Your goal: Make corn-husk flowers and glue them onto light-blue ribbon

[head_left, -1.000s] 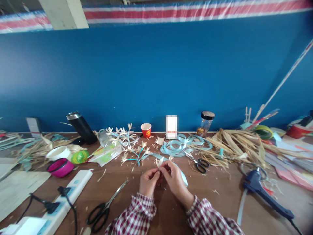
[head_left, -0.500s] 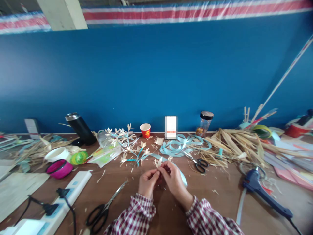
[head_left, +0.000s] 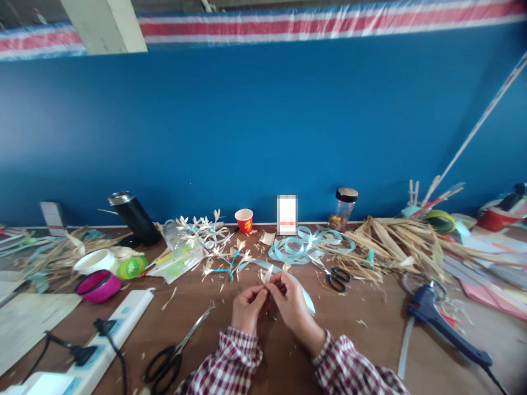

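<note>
My left hand (head_left: 248,308) and my right hand (head_left: 291,305) meet above the brown table, fingertips pinched together. Between them they grip a small pale husk flower (head_left: 267,274), its petals pointing up; its lower end is hidden by my fingers. A light blue ribbon (head_left: 307,299) passes behind my right hand. Just beyond the hands lies a blue-stemmed spray of husk flowers (head_left: 233,266). Scissors with black handles (head_left: 175,351) rest open to the left of my left hand.
A glue gun (head_left: 442,326) and a second pair of scissors (head_left: 335,277) lie to the right. Dried husks (head_left: 391,244) and coiled ribbon (head_left: 294,249) are at the back. On the left are a power strip (head_left: 111,334), a magenta bowl (head_left: 99,286) and a black flask (head_left: 135,219).
Both hands stay pinched at the same place, with barely any finger motion. The whole view has shifted very slightly.
</note>
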Demonstrator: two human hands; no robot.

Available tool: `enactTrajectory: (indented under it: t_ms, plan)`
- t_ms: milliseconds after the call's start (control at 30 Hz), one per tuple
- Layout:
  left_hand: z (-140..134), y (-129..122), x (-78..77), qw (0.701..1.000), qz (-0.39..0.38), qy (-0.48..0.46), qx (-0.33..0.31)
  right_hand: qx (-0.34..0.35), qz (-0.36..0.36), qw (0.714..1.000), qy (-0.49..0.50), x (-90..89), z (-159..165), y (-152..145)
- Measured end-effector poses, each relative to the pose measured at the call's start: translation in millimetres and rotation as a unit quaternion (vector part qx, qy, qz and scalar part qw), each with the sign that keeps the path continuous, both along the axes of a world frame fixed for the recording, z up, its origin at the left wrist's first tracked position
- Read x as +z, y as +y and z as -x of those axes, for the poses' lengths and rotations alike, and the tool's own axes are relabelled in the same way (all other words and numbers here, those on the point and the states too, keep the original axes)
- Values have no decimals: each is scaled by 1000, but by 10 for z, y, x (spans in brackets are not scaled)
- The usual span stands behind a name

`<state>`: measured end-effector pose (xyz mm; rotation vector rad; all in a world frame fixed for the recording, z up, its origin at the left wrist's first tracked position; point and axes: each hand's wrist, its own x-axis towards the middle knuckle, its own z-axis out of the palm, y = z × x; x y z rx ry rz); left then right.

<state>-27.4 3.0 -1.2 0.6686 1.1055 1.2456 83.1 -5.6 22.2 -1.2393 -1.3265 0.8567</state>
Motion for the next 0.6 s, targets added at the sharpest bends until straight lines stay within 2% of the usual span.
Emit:
enactTrajectory:
  t_ms: [400,600]
  plan:
    - [29,-6,-53,1000,-21,-19,2,7,-19,1000,0,45,1,-29]
    - [14,2,-9,998,-4,-48,31,-13,-6,1000,27,32,14,-27]
